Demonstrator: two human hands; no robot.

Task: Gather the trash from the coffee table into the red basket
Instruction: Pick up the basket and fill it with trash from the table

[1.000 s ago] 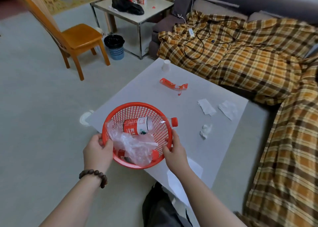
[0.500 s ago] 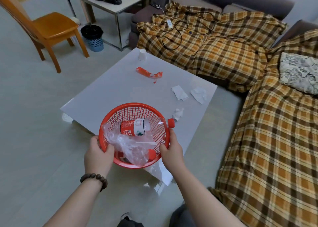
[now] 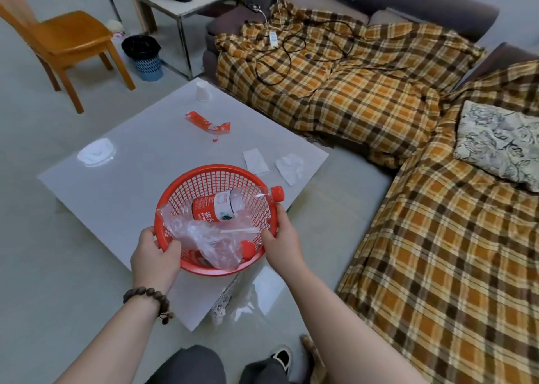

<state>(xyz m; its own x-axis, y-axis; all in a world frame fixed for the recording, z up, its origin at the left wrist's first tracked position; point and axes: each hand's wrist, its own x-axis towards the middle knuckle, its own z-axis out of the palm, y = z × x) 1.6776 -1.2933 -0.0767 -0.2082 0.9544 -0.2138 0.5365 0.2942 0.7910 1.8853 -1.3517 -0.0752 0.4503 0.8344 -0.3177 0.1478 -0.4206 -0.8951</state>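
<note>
**A:** Since the earlier frame the camera has lifted and swung right, so the whole surface shows now, plus a patterned cushion on the right couch. Same grip on the red basket as before, it just sits further right in view.

**B:** Who's holding what?

**A:** Left hand has its fingers wrapped tight on the near-left rim, thumb inside the mesh. Right hand is clamped on the near-right rim, thumb along the edge. Bead bracelet on the left wrist.

**B:** And the basket is where?

**A:** Over the near corner of the surface, tilted toward the camera. Can't tell if its bottom touches.

**B:** What's inside?

**A:** Clear water bottle with a red label, its red cap poking over the right rim. Crumpled clear plastic bag at the near side, and a second red cap showing beside it.

**B:** Still stuff out?

**A:** Yep. Red wrapper mid-surface, white paper cup upside down at the far corner, two flat tissues, one just beyond the basket and one to its right by the edge. White patch on the left looks like glare or a reflection, can't tell.
</note>
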